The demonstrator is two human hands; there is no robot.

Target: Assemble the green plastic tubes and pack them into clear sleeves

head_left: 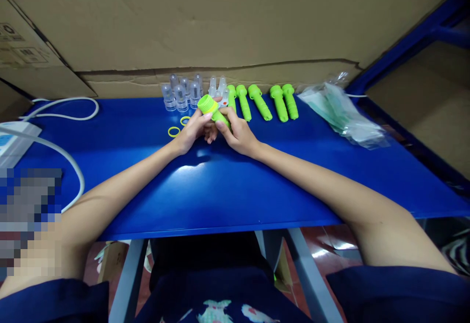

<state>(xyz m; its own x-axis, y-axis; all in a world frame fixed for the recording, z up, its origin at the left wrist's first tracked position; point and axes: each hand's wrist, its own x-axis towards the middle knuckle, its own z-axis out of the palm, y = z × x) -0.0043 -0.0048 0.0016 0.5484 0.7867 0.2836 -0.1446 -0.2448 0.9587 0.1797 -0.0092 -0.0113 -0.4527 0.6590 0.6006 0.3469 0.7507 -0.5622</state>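
Above the middle of the table, both hands hold a bright green, flashlight-shaped plastic tube (pixel 207 103), its wide threaded end tilted up to the left. A yellow ring sits around it below the threads. My left hand (pixel 193 131) grips near the wide end, thumb on the ring. The narrower handle is in my right hand (pixel 238 134), with the fingers wrapped round it. On the table by my left hand lie a yellow ring (pixel 174 132) and a second yellow ring (pixel 185 121), partly hidden. Several similar green tubes (pixel 260 103) lie in a row behind my right hand.
Several clear plastic cylinders (pixel 181 99) and smaller clear cone-like pieces (pixel 222 85) stand at the back. Clear plastic bags (pixel 345 115) lie right on the blue table (pixel 227 196). White cable (pixel 75 166) and a power strip (pixel 16 142) occupy the left. Cardboard (pixel 220 19) walls the back.
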